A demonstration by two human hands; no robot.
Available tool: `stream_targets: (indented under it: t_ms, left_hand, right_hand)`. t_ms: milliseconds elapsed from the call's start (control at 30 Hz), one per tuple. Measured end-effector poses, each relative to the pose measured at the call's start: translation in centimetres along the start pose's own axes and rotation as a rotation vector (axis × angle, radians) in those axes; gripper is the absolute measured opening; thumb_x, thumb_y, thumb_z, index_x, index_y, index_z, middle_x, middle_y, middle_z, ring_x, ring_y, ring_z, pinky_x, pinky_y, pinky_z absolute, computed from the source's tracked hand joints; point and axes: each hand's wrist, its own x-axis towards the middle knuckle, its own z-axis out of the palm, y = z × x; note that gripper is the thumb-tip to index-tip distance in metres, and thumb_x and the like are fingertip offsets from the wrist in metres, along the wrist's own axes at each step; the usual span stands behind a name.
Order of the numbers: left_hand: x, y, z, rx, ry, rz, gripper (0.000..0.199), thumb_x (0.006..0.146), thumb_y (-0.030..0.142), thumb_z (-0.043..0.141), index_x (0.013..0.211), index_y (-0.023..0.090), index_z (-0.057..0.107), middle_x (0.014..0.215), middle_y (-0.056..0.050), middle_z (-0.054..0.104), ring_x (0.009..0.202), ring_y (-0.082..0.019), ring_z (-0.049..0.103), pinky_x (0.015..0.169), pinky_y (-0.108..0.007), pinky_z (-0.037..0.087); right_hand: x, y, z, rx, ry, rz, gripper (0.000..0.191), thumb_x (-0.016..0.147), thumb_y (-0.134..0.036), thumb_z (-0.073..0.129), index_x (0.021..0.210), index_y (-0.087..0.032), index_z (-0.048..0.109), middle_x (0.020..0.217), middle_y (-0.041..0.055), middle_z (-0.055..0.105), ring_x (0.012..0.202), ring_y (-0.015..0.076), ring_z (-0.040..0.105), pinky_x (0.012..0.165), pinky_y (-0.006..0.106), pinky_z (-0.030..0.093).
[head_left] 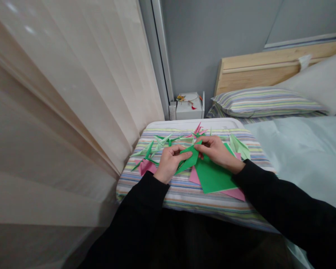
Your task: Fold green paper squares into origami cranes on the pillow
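A partly folded sheet of green origami paper (190,160) is held between both hands above the striped cloth. My left hand (170,161) pinches its left side, thumb on top. At its upper right corner, the fingertips of my right hand (216,150) are closed on the paper. Beneath my right hand lies a stack of flat green paper squares (216,178), with pink paper (236,193) sticking out below. Several folded green and pale green paper cranes (161,144) lie beyond my left hand, and a pink folded piece (146,167) is beside my left wrist.
The striped cloth (179,196) covers a small white-edged table (196,123). A pink crane (198,130) and a pale green folded piece (239,147) lie toward its far side. Left hangs a curtain (72,93); right is a bed (296,149). A white cabinet (189,110) stands behind.
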Motion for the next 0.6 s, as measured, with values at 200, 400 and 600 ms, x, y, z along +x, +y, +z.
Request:
stream_targets:
  t_ms: [200, 400, 600]
  left_hand:
    - [0.18, -0.15, -0.17, 0.055, -0.047, 0.024, 0.021, 0.061, 0.028, 0.090, 0.068, 0.016, 0.075, 0.065, 0.002, 0.067, 0.062, -0.011, 0.055, 0.065, -0.026, 0.041]
    - [0.38, -0.26, -0.26, 0.139, -0.050, 0.013, 0.022, 0.064, 0.031, 0.087, 0.065, 0.016, 0.072, 0.062, 0.002, 0.062, 0.060, -0.012, 0.051, 0.060, -0.027, 0.037]
    - [0.48, -0.20, -0.17, 0.113, -0.026, -0.017, 0.022, 0.063, 0.031, 0.087, 0.066, 0.015, 0.071, 0.064, 0.001, 0.064, 0.060, -0.012, 0.053, 0.060, -0.027, 0.039]
  right_hand:
    - [-0.17, -0.28, -0.03, -0.034, -0.052, 0.021, 0.018, 0.071, -0.032, 0.077, 0.077, -0.017, 0.070, 0.064, -0.0013, 0.064, 0.053, 0.0136, 0.059, 0.051, 0.026, 0.044]
    - [-0.17, -0.25, -0.01, -0.147, -0.017, -0.028, 0.007, 0.068, -0.022, 0.066, 0.068, -0.016, 0.069, 0.061, -0.0026, 0.060, 0.053, 0.0095, 0.047, 0.050, 0.023, 0.035]
    - [0.02, -0.08, -0.11, -0.165, 0.009, -0.046, 0.010, 0.069, -0.026, 0.065, 0.067, -0.016, 0.066, 0.059, -0.0037, 0.055, 0.052, 0.0087, 0.043, 0.049, 0.023, 0.032]
